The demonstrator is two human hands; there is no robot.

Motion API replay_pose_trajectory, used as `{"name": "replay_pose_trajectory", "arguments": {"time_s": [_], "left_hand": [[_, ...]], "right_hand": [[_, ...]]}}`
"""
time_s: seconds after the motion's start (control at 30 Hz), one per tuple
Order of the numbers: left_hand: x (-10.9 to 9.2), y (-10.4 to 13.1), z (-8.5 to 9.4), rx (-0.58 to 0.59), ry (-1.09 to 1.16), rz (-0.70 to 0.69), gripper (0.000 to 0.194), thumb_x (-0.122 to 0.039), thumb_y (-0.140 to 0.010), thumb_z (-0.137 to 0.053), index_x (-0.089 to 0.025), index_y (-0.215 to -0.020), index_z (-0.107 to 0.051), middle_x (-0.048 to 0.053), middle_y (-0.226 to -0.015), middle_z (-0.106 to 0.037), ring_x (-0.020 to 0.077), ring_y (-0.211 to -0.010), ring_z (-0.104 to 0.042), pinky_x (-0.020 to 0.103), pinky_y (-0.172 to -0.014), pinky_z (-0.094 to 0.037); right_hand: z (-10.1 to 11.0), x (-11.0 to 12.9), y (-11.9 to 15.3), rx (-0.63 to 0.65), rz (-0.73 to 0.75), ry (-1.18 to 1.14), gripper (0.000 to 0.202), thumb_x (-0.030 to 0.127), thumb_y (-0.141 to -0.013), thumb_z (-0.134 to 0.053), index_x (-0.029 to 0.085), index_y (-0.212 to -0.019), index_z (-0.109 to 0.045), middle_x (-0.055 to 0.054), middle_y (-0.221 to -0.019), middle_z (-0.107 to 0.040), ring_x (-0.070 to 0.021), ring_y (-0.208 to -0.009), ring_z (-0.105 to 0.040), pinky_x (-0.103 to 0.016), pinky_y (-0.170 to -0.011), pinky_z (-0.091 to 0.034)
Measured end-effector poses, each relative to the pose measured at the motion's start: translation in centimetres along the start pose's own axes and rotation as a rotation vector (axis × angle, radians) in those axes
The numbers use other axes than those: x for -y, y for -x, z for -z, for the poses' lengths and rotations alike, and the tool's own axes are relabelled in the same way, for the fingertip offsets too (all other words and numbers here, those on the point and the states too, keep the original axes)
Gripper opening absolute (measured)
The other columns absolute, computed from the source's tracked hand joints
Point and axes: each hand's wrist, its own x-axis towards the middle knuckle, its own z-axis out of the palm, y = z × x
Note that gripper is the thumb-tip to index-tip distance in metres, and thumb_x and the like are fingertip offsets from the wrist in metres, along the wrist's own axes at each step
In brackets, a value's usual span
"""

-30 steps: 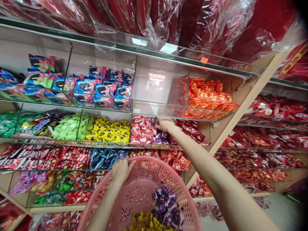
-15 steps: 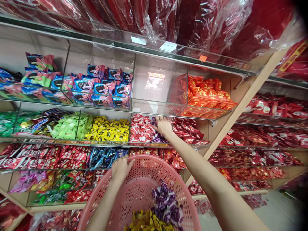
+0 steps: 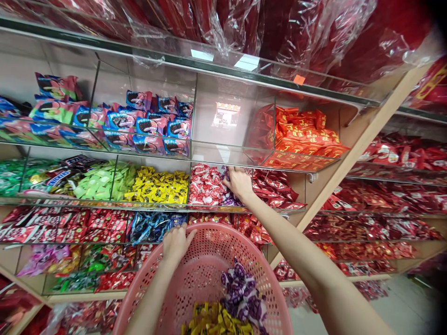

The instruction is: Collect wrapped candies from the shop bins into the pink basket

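A round pink plastic basket (image 3: pixel 139 288) with holes in its wall hangs tilted in front of the shelves, its rim gripped by my left hand (image 3: pixel 175 243). Inside it lie purple-and-white wrapped candies (image 3: pixel 240 291) and, lower down, yellow wrapped candies (image 3: pixel 216 321). My right hand (image 3: pixel 240 184) reaches into a shelf compartment, its fingers curled around purple-wrapped candies (image 3: pixel 232 200); part of the fingertips is hidden among them. Red-and-white wrapped candies (image 3: pixel 206 186) fill the space just left of that hand. Dark red packets (image 3: pixel 274 188) lie to its right.
Glass shelf edges (image 3: pixel 223 160) run just above my right hand. Yellow candies (image 3: pixel 157 186), green packets (image 3: pixel 96 181), blue-and-pink packets (image 3: pixel 150 123) and orange packets (image 3: pixel 303 135) fill other compartments. A slanting wooden upright (image 3: pixel 356 149) stands at right. Plastic-wrapped red goods (image 3: pixel 195 23) lie on top.
My right hand stays in the purple candy compartment, its fingers shifting slightly. The left hand and basket hold nearly the same place; the view has moved a little.
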Motion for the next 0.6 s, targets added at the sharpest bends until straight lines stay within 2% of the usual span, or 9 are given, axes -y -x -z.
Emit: {"name": "replay_pose_trajectory", "arguments": {"time_s": [0.13,0.3,0.47,0.6], "left_hand": [[-0.10,0.10,0.26,0.003,-0.009,-0.006,0.048,-0.050,-0.087,-0.025,-0.016,-0.099,-0.056,0.012,-0.090,-0.066,0.0239,-0.086,-0.062,0.032,-0.072,-0.043],[-0.13,0.07,0.27,-0.002,-0.015,-0.016,0.048,-0.050,-0.087,-0.024,-0.016,-0.100,-0.056,0.012,-0.090,-0.066,0.0243,-0.086,-0.063,0.032,-0.071,-0.043],[-0.10,-0.02,0.25,-0.013,-0.027,-0.025,0.048,-0.050,-0.087,-0.025,-0.016,-0.099,-0.056,0.012,-0.089,-0.066,0.0243,-0.085,-0.063,0.032,-0.071,-0.043],[-0.07,-0.06,0.21,-0.008,-0.022,-0.026,0.048,-0.051,-0.087,-0.025,-0.016,-0.100,-0.056,0.012,-0.089,-0.066,0.0240,-0.087,-0.063,0.032,-0.072,-0.043]], "right_hand": [[0.32,-0.06,0.51,-0.053,0.015,-0.003,0.034,0.039,-0.089,-0.029,0.017,-0.112,-0.040,-0.012,-0.099,-0.056,-0.0220,-0.088,-0.056,-0.029,-0.068,-0.041],[0.31,-0.38,0.88,-0.092,0.039,-0.023,0.034,0.040,-0.089,-0.030,0.017,-0.112,-0.039,-0.013,-0.103,-0.057,-0.0216,-0.087,-0.056,-0.029,-0.068,-0.039],[0.45,-0.80,0.60,-0.098,-0.004,-0.053,0.033,0.042,-0.088,-0.030,0.017,-0.104,-0.044,-0.010,-0.091,-0.060,-0.0220,-0.082,-0.057,-0.028,-0.065,-0.038],[0.84,-0.70,0.96,-0.127,0.036,-0.100,0.032,0.041,-0.087,-0.034,0.017,-0.105,-0.045,-0.009,-0.092,-0.059,-0.0214,-0.081,-0.056,-0.028,-0.065,-0.038]]}}
